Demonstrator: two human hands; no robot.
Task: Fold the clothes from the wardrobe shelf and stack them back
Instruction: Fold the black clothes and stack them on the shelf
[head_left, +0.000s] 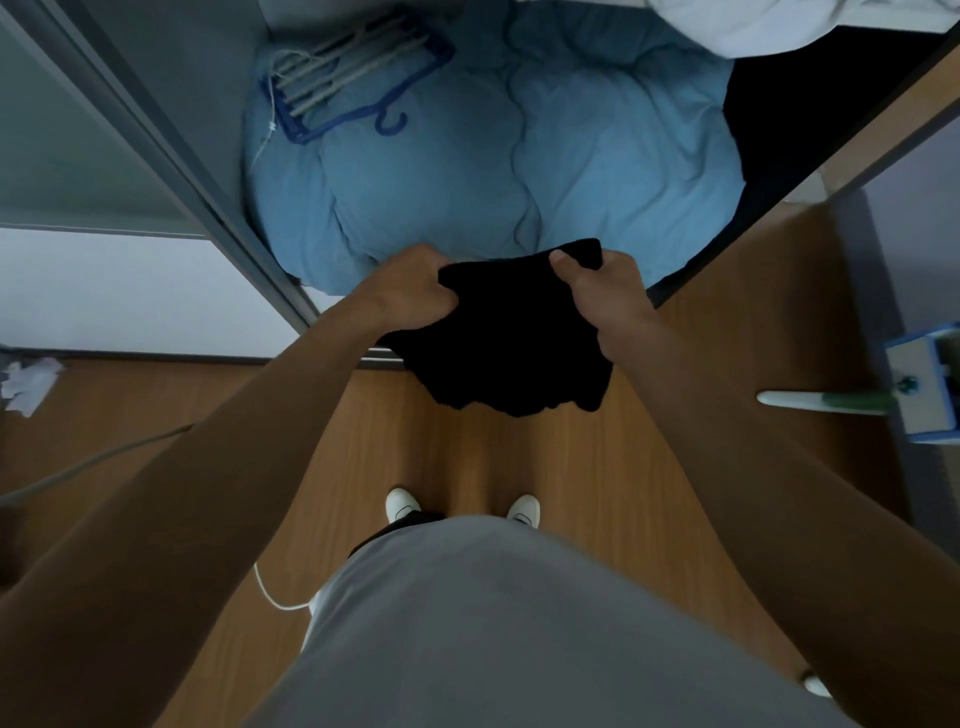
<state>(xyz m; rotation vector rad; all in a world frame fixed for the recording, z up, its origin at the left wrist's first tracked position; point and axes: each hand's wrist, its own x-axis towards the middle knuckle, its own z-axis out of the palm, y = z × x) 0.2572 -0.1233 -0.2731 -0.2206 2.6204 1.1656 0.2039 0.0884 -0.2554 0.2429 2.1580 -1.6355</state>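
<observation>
a person's left hand (415, 291) and right hand (605, 291) each clench a black garment's (511, 348) top corners at twelve o'clock, letting it hang straight, likely for folding.

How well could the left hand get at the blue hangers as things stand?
Probably not yet: the left hand grips the black garment. Otherwise nothing seems to stand between it and the hangers lying on the blue duvet.
</observation>
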